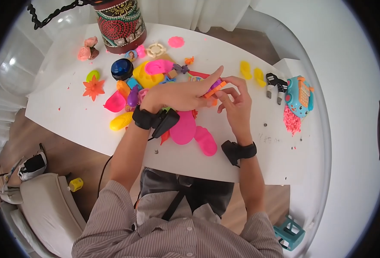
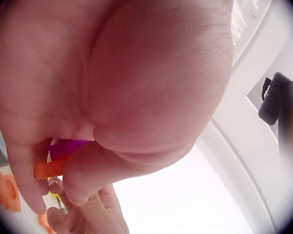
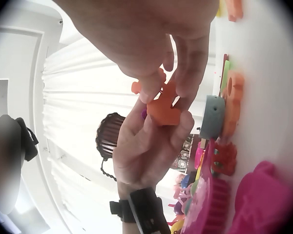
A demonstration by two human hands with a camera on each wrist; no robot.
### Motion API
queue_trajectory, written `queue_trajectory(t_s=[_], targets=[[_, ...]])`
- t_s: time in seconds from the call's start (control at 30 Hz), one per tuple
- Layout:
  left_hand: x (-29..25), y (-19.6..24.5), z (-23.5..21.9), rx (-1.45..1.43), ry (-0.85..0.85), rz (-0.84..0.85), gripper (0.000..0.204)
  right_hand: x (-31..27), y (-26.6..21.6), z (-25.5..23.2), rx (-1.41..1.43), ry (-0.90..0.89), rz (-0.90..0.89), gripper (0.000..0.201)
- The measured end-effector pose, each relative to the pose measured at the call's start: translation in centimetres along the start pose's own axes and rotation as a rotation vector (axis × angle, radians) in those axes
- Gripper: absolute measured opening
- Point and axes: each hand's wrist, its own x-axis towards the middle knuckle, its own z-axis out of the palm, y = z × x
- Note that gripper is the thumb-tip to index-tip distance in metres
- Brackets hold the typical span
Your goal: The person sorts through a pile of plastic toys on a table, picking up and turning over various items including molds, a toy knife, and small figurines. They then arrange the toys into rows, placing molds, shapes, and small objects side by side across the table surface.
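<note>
Head view — left hand (image 1: 182, 94) and right hand (image 1: 239, 106) pinch an orange piece (image 1: 216, 89) — tabletop writing (image 1: 269, 139) too faint to read.

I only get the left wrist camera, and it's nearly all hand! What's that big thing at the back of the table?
Observer: The head view shows a tall pot covered in dotty patterns.

Operator: Cool! And that orange toy, I just see a little bit of it. Is a thumb from the other hand on it?

Observer: Yes, the right wrist view shows the right hand with its thumb against it.
</note>
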Motion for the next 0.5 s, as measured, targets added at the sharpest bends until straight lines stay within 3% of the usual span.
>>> queue_trajectory(t_s=[0.1, 0.17, 0.33, 0.43, 0.5], targets=[[0.0, 1.1, 0.1, -0.003, 0.051, -0.045, 0.092, -0.2, 0.2, -0.3, -0.016, 0.006, -0.093, 0.034], [-0.1, 1.8, 0.1, 0.002, 0.048, -0.072, 0.085, -0.3, 0.1, -0.4, 0.17, -0.038, 0.082, 0.031], [0.2, 1.8, 0.1, -0.08, 0.017, -0.189, 0.063, -0.4, 0.0, -0.2, 0.258, -0.017, 0.129, 0.028], [-0.1, 2.1, 0.1, -0.19, 0.133, -0.106, 0.052, -0.6, -0.6, -0.3, 0.249, -0.032, 0.148, 0.029], [0.0, 2.2, -0.3, 0.033, 0.226, -0.138, 0.046, -0.5, -0.8, -0.1, 0.241, -0.023, 0.126, 0.031]])
